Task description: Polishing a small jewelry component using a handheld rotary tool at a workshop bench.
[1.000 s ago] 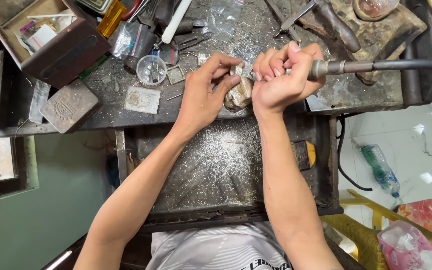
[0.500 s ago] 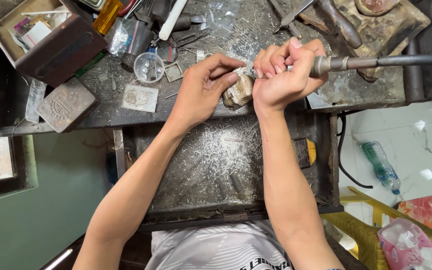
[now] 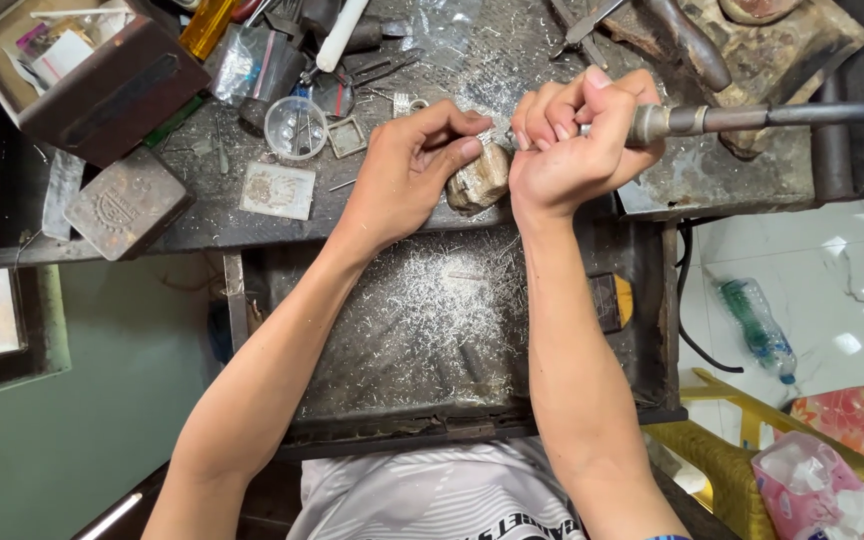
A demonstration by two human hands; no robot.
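The left hand (image 3: 407, 170) pinches a small metal piece (image 3: 489, 135) between thumb and forefinger, braced on the worn wooden peg (image 3: 479, 180) at the worktop (image 3: 212, 215) edge, over a tray (image 3: 422, 330) of silvery filings. The right hand (image 3: 572, 140) is wrapped tightly around the rotary handpiece (image 3: 667, 122), its tip touching the piece. The piece looks light, stiff and thin, probably slippery and easily bent, so gripping its edges close to the peg seems safest.
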